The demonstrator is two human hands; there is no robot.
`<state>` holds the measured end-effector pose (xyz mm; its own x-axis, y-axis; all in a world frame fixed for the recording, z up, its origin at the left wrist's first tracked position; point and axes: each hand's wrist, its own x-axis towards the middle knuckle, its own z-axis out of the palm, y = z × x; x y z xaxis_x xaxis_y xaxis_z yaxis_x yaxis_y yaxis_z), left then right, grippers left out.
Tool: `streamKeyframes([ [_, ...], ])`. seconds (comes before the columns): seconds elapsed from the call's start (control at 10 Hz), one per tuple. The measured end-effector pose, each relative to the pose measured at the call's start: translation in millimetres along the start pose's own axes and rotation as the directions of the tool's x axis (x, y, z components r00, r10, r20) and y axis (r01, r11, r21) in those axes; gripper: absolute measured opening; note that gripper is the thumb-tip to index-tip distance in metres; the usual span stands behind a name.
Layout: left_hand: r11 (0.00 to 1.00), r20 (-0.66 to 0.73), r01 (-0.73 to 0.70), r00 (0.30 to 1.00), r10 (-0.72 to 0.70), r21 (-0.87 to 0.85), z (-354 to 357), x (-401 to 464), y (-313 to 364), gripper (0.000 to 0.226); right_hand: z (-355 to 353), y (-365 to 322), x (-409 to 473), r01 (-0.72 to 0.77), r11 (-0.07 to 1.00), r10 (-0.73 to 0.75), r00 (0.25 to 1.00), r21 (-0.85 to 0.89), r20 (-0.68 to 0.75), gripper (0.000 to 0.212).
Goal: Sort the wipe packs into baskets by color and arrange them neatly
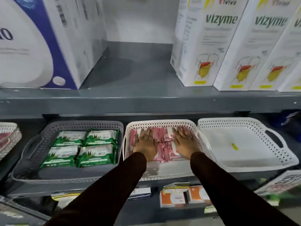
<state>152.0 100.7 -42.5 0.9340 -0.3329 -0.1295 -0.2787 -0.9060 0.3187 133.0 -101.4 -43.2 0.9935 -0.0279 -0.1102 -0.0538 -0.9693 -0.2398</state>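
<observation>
Three baskets stand side by side on a grey shelf. The grey basket [29, 154] on the left holds several green wipe packs [84, 148] laid flat in a tidy block. The middle white basket [162, 123] holds several pink wipe packs [163, 144]. My left hand [145, 142] and my right hand [184, 142] both lie flat, palms down, on the pink packs, fingers spread and pointing to the back. The white basket [276, 154] on the right has no packs in it, only a small yellow tag [234, 146] on its floor.
The upper shelf [146, 95] carries a large white and blue box [40, 43] at left and several white Vizyme cartons [228, 43] at right. Another basket [8, 137] shows at the far left. Below are orange and white boxes [184, 196] and another basket [280, 181].
</observation>
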Motion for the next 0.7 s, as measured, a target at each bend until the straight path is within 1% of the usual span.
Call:
streamKeyframes([
  [0.2,1.000,-0.036,-0.029,0.999,0.029,0.005,4.3,1.9,-4.3,0.061,9.3,-4.2,2.9,0.034,0.999,-0.033,0.999,0.012,-0.014,0.061],
  [0.4,0.994,-0.057,0.011,0.998,-0.005,0.111,10.0,-0.9,0.8,0.061,16.5,3.1,4.6,0.041,0.999,-0.040,0.999,-0.024,0.009,0.062],
  [0.5,0.979,-0.070,0.061,0.996,-0.048,0.196,0.0,-11.7,9.7,0.059,4.8,-6.1,-2.0,0.041,0.999,-0.041,0.997,0.006,0.071,0.064],
  [0.6,0.987,-0.224,-0.007,0.974,0.043,0.159,-20.1,-35.1,18.8,0.058,-12.0,-16.7,-27.0,0.101,0.995,-0.097,0.982,0.017,-0.165,0.064],
  [0.7,0.943,-0.428,-0.322,0.842,0.328,0.089,-26.6,-96.7,20.3,0.061,-9.9,-33.7,-92.8,0.288,0.929,-0.195,0.914,0.233,-0.355,0.059],
])
